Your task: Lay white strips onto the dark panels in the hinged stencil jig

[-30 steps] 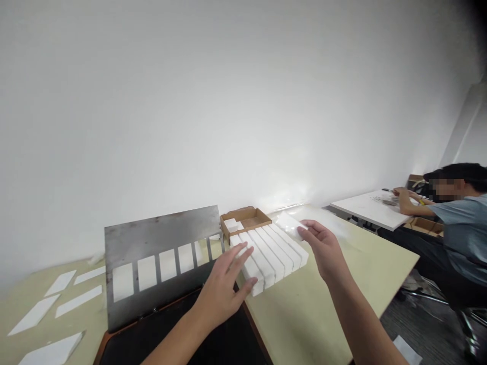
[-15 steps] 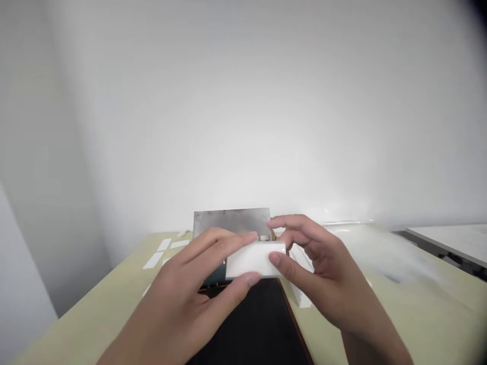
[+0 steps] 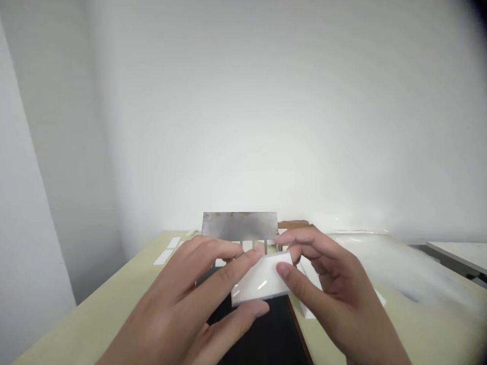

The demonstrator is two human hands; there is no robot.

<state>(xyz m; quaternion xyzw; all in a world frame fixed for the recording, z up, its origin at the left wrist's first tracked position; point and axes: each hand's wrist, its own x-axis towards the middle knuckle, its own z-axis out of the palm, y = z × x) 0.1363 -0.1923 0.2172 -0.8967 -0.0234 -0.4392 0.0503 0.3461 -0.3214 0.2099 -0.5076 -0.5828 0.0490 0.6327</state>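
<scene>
White painted wall [image 3: 243,101] fills most of the view; below it stands a long pale yellow-green table [image 3: 125,286], and at far right the corner of a separate white table [image 3: 460,256] enters the frame. On the pale table lies a flat black panel with a thin brown edge [image 3: 258,329]; behind it leans a grey steel plate with a row of narrow slots [image 3: 239,225], and a brown cardboard tray [image 3: 294,224] shows just past the plate. Thin white strips [image 3: 163,257] lie on the table at left; a long white bar [image 3: 306,314] lies partly under the right hand [image 3: 327,284]. One glossy white rectangular block [image 3: 261,279] is up in the air above the black panel, not on any surface; it is clamped between the right hand and the left hand [image 3: 186,299], with thumbs and fingertips pressing on its edges. The fingers hide most of the slots, so I cannot tell whether anything lies in them; the table's right part is blurred, perhaps by a smear on the lens.
</scene>
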